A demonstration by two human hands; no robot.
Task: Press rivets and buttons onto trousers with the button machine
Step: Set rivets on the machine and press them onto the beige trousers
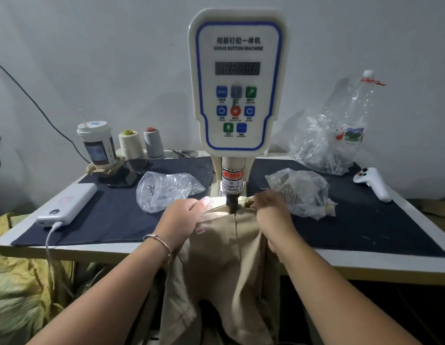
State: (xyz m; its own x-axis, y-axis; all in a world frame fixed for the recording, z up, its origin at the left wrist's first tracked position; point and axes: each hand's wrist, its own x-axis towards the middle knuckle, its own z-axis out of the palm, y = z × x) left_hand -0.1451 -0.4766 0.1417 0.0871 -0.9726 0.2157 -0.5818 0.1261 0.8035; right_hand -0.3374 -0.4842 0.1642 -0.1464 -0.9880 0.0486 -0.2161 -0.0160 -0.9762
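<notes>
Two hands on the trousers (224,245): left hand (180,220) & right hand (272,212) each pinch the waistband w/ curled fingers, flanking the machine's punch (232,202) — keep cloth flat, fingertips clear.

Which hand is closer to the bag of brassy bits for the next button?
Probably the right hand: it grips the trousers right beside the bag of brassy bits. The left hand is across the press head.

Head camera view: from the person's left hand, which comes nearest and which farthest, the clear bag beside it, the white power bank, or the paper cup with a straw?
From the left hand, gripping the trousers:
1. Clear bag, just beyond it on the dark mat.
2. White power bank, farther left, near the table's front edge.
3. Paper cup, at the back left by the wall.
</notes>
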